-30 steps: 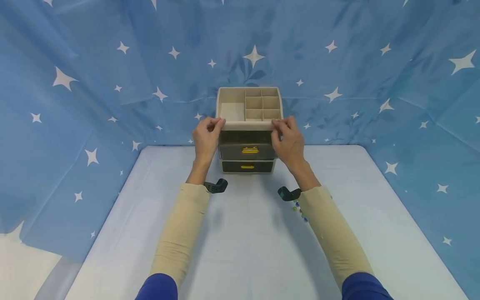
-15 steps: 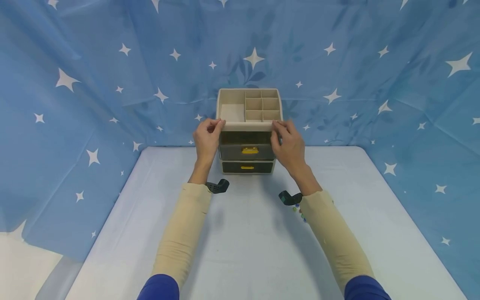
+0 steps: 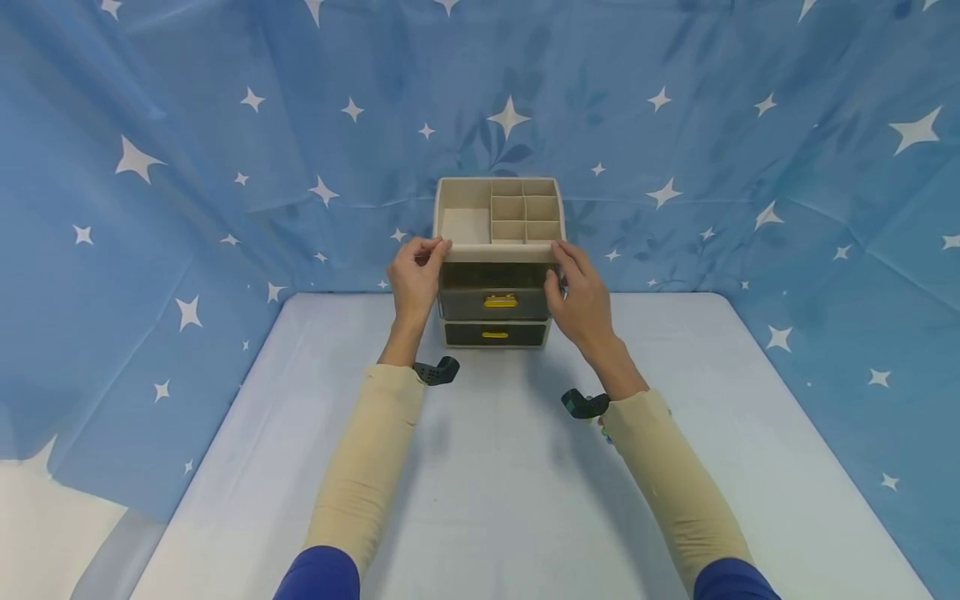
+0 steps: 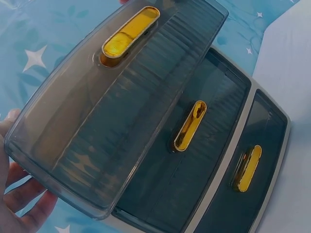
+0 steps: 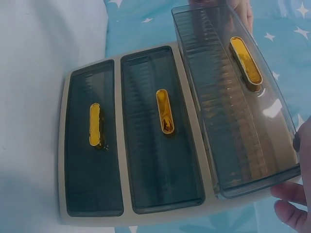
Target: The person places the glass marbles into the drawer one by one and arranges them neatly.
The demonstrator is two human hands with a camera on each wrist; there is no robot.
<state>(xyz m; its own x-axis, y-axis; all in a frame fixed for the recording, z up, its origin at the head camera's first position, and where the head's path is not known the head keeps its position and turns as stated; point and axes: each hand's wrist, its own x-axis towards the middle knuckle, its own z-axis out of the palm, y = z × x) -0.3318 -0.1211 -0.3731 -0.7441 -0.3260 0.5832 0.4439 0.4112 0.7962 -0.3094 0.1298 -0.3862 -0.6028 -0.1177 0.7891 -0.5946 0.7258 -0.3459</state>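
A small cream drawer organizer (image 3: 498,253) stands at the back of the table, with a compartment tray (image 3: 465,225) on top and smoky, see-through drawers below. The top drawer (image 4: 116,97) juts out past the middle drawer (image 4: 214,92) and the bottom drawer (image 4: 257,131) in the left wrist view. All have gold handles. My left hand (image 3: 413,279) pinches the organizer's front rim at its left end, thumb and index together. At the right end my right hand (image 3: 583,302) touches the rim with extended fingers, its thumb held apart beside the drawer front.
Several small coloured beads or marbles (image 3: 605,431) lie on the white table (image 3: 495,467), partly hidden by my right sleeve. Blue star-patterned cloth (image 3: 337,150) hangs behind the organizer and along both sides. Black wrist cameras (image 3: 585,404) sit on both wrists.
My right hand has slid slightly right along the rim, its fingers straightening and its thumb spreading away. The left hand and the organizer stay about where they were.
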